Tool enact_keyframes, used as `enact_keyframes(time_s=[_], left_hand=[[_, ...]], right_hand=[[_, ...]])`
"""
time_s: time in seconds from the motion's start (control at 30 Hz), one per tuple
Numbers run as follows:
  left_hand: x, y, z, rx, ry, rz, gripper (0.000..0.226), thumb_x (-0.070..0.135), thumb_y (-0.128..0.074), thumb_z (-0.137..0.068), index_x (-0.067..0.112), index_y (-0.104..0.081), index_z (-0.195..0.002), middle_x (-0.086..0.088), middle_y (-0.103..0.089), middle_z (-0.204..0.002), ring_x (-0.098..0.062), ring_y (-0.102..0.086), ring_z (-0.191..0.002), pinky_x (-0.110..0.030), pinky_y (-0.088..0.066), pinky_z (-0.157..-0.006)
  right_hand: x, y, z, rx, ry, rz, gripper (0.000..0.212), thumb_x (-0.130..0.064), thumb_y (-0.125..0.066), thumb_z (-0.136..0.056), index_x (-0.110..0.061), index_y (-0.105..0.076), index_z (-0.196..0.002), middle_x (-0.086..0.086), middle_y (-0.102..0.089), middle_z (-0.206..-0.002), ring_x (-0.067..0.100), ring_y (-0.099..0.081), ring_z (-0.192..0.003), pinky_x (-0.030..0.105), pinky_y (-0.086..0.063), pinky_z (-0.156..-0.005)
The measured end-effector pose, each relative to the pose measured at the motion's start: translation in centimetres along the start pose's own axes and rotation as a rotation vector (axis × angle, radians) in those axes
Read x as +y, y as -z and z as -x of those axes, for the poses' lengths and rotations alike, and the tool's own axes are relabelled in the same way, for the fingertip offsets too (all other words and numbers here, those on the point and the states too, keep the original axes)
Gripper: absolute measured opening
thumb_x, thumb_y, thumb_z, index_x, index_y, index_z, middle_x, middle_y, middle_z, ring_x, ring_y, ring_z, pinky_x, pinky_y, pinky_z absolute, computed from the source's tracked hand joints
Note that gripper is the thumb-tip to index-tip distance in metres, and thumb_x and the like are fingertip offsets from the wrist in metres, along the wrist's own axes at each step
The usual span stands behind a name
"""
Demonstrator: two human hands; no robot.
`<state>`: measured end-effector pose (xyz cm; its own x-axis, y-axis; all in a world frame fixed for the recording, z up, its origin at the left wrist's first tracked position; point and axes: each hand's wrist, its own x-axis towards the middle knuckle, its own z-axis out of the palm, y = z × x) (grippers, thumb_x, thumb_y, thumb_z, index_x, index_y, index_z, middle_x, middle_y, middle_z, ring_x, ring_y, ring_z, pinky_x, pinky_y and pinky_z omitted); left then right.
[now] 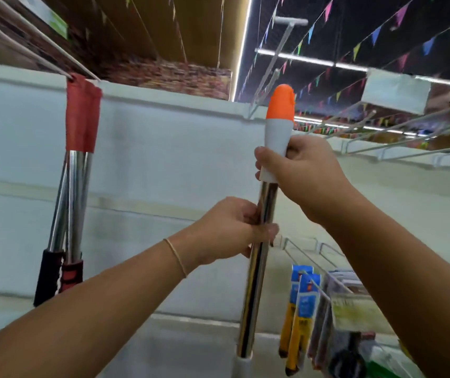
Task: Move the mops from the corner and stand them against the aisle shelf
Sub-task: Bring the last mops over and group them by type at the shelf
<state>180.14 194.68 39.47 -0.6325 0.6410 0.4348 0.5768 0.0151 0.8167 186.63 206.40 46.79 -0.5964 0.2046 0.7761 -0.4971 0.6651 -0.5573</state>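
Both hands gripped the mop handle (259, 257), upright and just in front of the white shelf (164, 148), the right hand (308, 173) wrapped high near its orange cap, the left hand (234, 230) curled round the steel lower down.

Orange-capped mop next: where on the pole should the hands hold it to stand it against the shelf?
Keep the present hold on the orange-capped mop: right hand wrapped round the white grip sleeve from the right, left hand round the bare chrome pole lower down, from the left. The pole is near upright and smooth, so two spaced holds likely steady it.
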Motion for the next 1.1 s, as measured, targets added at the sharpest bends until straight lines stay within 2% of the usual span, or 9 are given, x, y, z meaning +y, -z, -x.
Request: enact_keyframes(time_s=[0.17, 0.33, 0.43, 0.6, 0.8, 0.97, 1.1], left_hand=[[1.9, 1.1, 0.3, -0.033, -0.08, 0.008, 0.007, 0.014, -0.065, -0.091, 0.007, -0.066, -0.092, -0.011, -0.075, -0.088, -0.03, -0.073, -0.084, -0.037, -0.06, -0.071], [3.0, 1.6, 1.1, -0.079, -0.123, -0.001, 0.003, 0.013, -0.062, -0.093, 0.012, -0.064, -0.092, -0.003, -0.073, -0.082, -0.032, -0.073, -0.086, -0.044, -0.059, -0.078], [3.4, 2.0, 1.1, -0.1, -0.113, 0.028, 0.005, 0.012, -0.058, -0.095, 0.011, -0.062, -0.096, -0.005, -0.072, -0.085, -0.032, -0.073, -0.087, -0.04, -0.057, -0.075], [3.3, 2.2, 1.1, -0.125, -0.09, 0.065, 0.007, 0.01, -0.055, -0.097, 0.008, -0.061, -0.098, -0.005, -0.071, -0.085, -0.032, -0.073, -0.088, -0.034, -0.056, -0.071], [2.5, 1.9, 1.1, -0.166, -0.037, 0.09, 0.008, 0.009, -0.054, -0.098, 0.004, -0.06, -0.1, -0.006, -0.071, -0.085, -0.029, -0.072, -0.084, -0.032, -0.059, -0.068], [2.4, 2.0, 0.9, -0.178, -0.037, 0.107, 0.009, 0.011, -0.055, -0.097, 0.006, -0.062, -0.101, -0.008, -0.073, -0.091, -0.032, -0.073, -0.089, -0.032, -0.058, -0.069], [2.1, 2.2, 0.5, -0.225, -0.036, 0.139, 0.01, 0.009, -0.055, -0.097, 0.005, -0.062, -0.102, -0.008, -0.072, -0.09, -0.032, -0.072, -0.088, -0.033, -0.057, -0.07]], right_hand=[[-1.9, 0.5, -0.5, 0.076, 0.126, 0.049, 0.029, -0.035, -0.074, -0.084, -0.008, -0.067, -0.076, 0.006, -0.072, -0.066, 0.025, -0.072, -0.066, 0.054, -0.059, -0.068], [-2.8, 0.4, -0.3, 0.151, 0.185, 0.05, 0.033, -0.038, -0.075, -0.081, -0.006, -0.071, -0.079, 0.006, -0.07, -0.064, 0.027, -0.071, -0.065, 0.052, -0.058, -0.064], [-3.3, 0.4, -0.5, 0.171, 0.206, 0.08, 0.034, -0.041, -0.077, -0.081, -0.007, -0.073, -0.077, 0.005, -0.068, -0.06, 0.026, -0.067, -0.06, 0.051, -0.056, -0.06], [-3.0, 0.0, -1.0, 0.184, 0.148, 0.101, 0.027, -0.04, -0.078, -0.08, -0.023, -0.065, -0.065, -0.003, -0.068, -0.06, 0.016, -0.069, -0.059, 0.048, -0.059, -0.061], [-1.8, -0.9, -0.8, 0.174, 0.099, 0.11, 0.028, -0.034, -0.078, -0.08, -0.01, -0.069, -0.071, 0.0, -0.066, -0.056, 0.021, -0.068, -0.056, 0.049, -0.058, -0.058], [-1.8, -0.9, -0.9, 0.188, 0.136, 0.17, 0.031, -0.037, -0.075, -0.083, -0.012, -0.064, -0.066, -0.003, -0.064, -0.056, 0.016, -0.068, -0.057, 0.046, -0.058, -0.057], [-1.7, -0.9, -1.0, 0.186, 0.176, 0.22, 0.038, -0.036, -0.072, -0.085, 0.001, -0.068, -0.081, 0.015, -0.068, -0.067, 0.028, -0.068, -0.062, 0.05, -0.057, -0.059]])
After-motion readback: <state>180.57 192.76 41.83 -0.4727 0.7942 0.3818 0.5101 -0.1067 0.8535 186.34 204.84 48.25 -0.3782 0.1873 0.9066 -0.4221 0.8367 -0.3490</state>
